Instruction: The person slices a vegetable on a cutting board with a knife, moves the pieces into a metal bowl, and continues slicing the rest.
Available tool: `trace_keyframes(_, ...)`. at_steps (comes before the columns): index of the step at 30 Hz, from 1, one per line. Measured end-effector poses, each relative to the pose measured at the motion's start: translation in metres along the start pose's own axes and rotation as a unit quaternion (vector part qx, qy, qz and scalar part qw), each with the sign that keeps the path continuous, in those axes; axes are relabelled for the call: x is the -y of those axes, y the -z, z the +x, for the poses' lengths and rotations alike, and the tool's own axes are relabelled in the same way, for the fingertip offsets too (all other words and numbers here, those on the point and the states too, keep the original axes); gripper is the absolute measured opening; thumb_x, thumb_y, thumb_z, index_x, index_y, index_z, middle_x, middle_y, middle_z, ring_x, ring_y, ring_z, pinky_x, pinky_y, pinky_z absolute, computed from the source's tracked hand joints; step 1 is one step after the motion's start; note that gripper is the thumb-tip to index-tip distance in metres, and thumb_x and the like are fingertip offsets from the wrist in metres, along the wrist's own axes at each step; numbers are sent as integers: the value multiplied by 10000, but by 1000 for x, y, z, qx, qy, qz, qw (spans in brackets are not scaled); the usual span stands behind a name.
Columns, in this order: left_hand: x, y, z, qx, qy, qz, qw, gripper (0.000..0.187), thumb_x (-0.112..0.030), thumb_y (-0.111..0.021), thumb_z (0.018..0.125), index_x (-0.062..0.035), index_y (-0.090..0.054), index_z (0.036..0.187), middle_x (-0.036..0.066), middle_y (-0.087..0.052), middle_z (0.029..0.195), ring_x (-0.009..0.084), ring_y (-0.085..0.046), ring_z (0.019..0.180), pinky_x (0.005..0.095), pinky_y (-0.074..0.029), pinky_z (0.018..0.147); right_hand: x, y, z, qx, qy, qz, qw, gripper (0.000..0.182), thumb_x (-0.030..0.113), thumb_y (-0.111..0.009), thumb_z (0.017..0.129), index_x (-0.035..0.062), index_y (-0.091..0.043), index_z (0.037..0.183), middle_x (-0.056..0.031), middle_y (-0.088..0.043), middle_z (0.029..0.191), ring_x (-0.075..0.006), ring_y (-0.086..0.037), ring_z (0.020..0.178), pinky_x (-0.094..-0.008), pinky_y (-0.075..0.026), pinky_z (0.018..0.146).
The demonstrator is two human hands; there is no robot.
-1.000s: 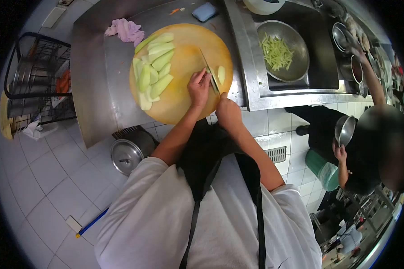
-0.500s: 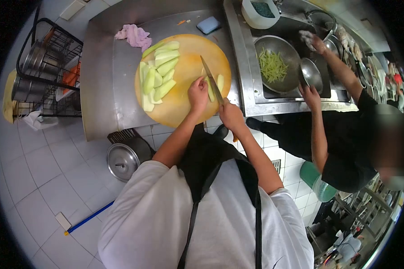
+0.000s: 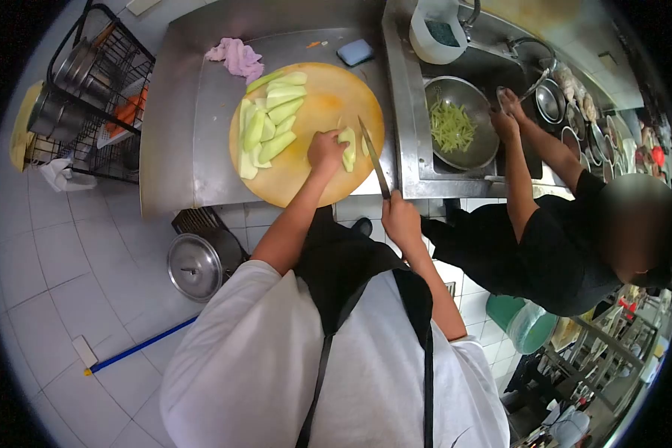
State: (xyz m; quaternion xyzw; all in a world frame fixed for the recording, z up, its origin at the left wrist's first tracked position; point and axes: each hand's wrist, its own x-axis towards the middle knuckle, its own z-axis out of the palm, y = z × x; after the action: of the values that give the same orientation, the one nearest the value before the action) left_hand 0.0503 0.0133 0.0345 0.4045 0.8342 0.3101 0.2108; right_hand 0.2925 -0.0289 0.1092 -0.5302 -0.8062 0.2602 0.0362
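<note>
On the round yellow cutting board (image 3: 317, 190), my left hand (image 3: 325, 154) has its fingers closed on the edge of a pale green vegetable piece (image 3: 349, 151). In my right hand (image 3: 402, 222) is the handle of a long kitchen knife (image 3: 375, 160). Its blade points up over the board's right side, apart from the piece in my left hand. Another pale slice (image 3: 365, 144) lies partly behind the blade. Several peeled, pale green wedges (image 3: 272, 123), gourd-like in look, are heaped on the left half of the board.
A pink cloth (image 3: 236, 58) and a blue sponge (image 3: 355, 52) lie on the steel counter (image 3: 173, 134). Right of it, a metal bowl (image 3: 481, 112) of green strips stands in the sink. A co-worker (image 3: 530, 231) stands close on the right. A lidded pot (image 3: 194, 266) is below.
The knife has moved right, away from the piece in my left hand, and my right hand has drawn back. The co-worker's hands have come together above the sink.
</note>
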Motion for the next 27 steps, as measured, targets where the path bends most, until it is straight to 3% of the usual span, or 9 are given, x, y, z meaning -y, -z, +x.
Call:
trace_keyframes(2,10,4,7,63,18,-82,994,448,-257,-851,781,-79,-750,1180,157,-730,931,280,-722,859,383,-564,774,-2,-8,-9,6,-5,-2,1000,186,170,-593,954,-15,-585,967,-288,-683,761,-477,-690,739,-582,-546,691)
trace_keyframes(8,52,-36,19,50,50,-191,979,431,-255,-850,762,-56,-753,1131,108,-761,877,245,-734,810,368,-553,751,-6,-17,-14,18,11,3,1000,187,154,-597,937,-32,-581,954,-292,-682,761,-480,-690,744,-579,-550,703)
trace_keyframes(11,24,-24,2,11,49,-163,985,435,-240,-842,752,-53,-746,1133,103,-750,839,261,-724,780,376,-552,741,-9,-25,-11,25,19,13,999,185,151,-593,937,-33,-584,953,-299,-682,771,-482,-690,749,-581,-549,710)
trace_keyframes(14,3,-21,-4,48,60,-148,986,462,-224,-832,746,-49,-729,1161,139,-731,910,300,-715,857,390,-555,784,-6,-30,-9,40,21,35,998,189,154,-589,941,-33,-589,964,-306,-680,789,-485,-688,763,-586,-543,719)
trace_keyframes(17,-3,-28,4,-22,-32,-8,999,479,-193,-832,736,-54,-721,1181,175,-687,1026,339,-690,962,411,-554,842,-5,-25,-9,28,20,49,998,203,167,-583,953,-34,-592,985,-310,-681,810,-490,-685,777,-591,-537,727)
trace_keyframes(20,-33,-20,-6,-59,-65,18,996,463,-183,-836,759,-62,-717,1189,194,-641,1119,361,-665,1035,438,-548,879,-3,-16,-16,10,0,68,998,211,183,-580,966,-26,-592,994,-311,-682,823,-497,-679,786,-594,-530,728)
trace_keyframes(23,-39,-21,-8,-24,-97,18,995,466,-280,-815,812,-101,-716,1230,166,-624,1195,362,-655,1060,451,-538,894,-3,-11,-19,-4,-45,98,994,208,185,-584,974,-22,-588,989,-314,-678,816,-512,-668,785,-598,-520,717)
trace_keyframes(27,-30,-22,-17,8,-104,-7,995,448,-258,-785,843,-112,-701,1258,153,-637,1179,346,-653,1070,435,-533,909,-18,-17,-22,-2,-66,160,985,202,171,-593,976,-30,-578,981,-320,-668,793,-525,-656,779,-596,-512,699)
